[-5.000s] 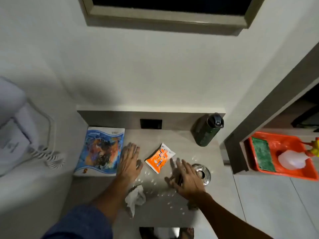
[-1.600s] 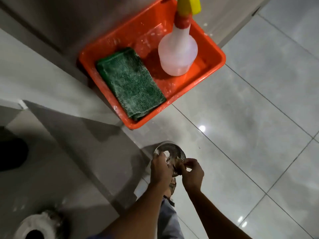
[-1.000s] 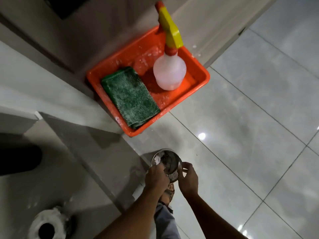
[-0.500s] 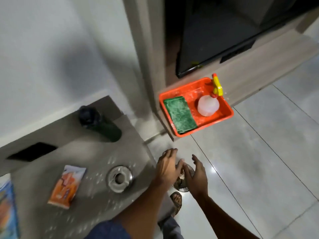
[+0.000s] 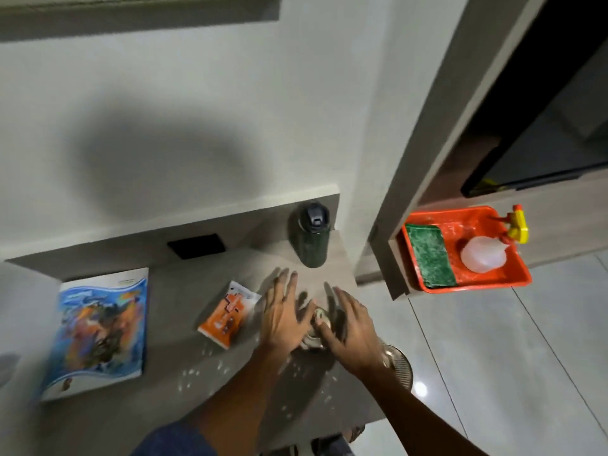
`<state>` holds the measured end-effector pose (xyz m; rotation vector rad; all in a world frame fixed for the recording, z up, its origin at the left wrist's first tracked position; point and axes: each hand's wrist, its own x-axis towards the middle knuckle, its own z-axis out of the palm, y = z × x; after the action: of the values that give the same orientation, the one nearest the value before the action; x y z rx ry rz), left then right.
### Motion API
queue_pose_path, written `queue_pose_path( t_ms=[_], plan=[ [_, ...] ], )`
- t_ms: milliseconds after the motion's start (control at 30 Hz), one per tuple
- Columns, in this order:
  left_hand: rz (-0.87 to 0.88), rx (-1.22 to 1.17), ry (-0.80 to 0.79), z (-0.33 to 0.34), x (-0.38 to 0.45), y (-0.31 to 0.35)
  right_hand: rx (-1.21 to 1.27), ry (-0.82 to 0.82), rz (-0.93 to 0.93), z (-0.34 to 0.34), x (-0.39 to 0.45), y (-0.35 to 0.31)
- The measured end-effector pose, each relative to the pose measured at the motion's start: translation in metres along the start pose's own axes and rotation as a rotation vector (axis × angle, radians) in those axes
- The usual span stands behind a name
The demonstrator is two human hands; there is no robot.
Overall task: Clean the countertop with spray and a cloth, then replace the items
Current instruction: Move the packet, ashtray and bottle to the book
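Observation:
The grey countertop [image 5: 184,324] has white crumbs [image 5: 197,373] scattered near its front. My left hand [image 5: 286,317] and my right hand [image 5: 348,320] hover with fingers spread on either side of a small round metal dish [image 5: 317,327], which they partly hide. I cannot tell whether either hand touches it. The green cloth [image 5: 429,255] and the clear spray bottle [image 5: 483,258] with its yellow trigger lie in an orange tray [image 5: 477,286] on a low shelf to the right.
On the countertop lie a blue picture book [image 5: 98,330] at the left, an orange packet [image 5: 228,314] beside my left hand and a dark green bottle [image 5: 311,238] at the back right. A perforated metal bin [image 5: 399,363] stands on the tiled floor behind my right forearm.
The view swung from the floor back to the countertop. Both hands left the metal bin on the floor and moved up over the round metal dish.

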<state>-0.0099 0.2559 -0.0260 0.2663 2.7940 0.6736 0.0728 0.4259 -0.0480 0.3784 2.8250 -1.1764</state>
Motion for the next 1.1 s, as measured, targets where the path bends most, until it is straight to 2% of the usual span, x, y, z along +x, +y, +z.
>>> queue_pose_path(
  t_ms=[200,333,433,500,833,1100],
  plan=[
    [-0.109,0.074,0.105,-0.034,-0.014,-0.095,-0.186,-0.192,0.059,0.042,-0.008,-0.03],
    [-0.204,0.125,-0.041,-0.045,-0.015,-0.13,-0.266,-0.235,0.104,0.051,-0.012,-0.041],
    [-0.185,0.127,-0.146,-0.047,-0.014,-0.143,-0.308,-0.231,0.138,0.049,-0.013,-0.05],
    [-0.159,0.115,-0.152,-0.047,-0.014,-0.147,-0.329,-0.228,0.154,0.048,-0.013,-0.056],
    [-0.212,-0.018,-0.08,-0.047,-0.02,-0.15,-0.342,-0.204,0.234,0.055,-0.009,-0.084],
    [-0.318,-0.208,0.129,-0.068,-0.028,-0.193,-0.307,-0.213,0.125,0.107,0.018,-0.147]
  ],
)
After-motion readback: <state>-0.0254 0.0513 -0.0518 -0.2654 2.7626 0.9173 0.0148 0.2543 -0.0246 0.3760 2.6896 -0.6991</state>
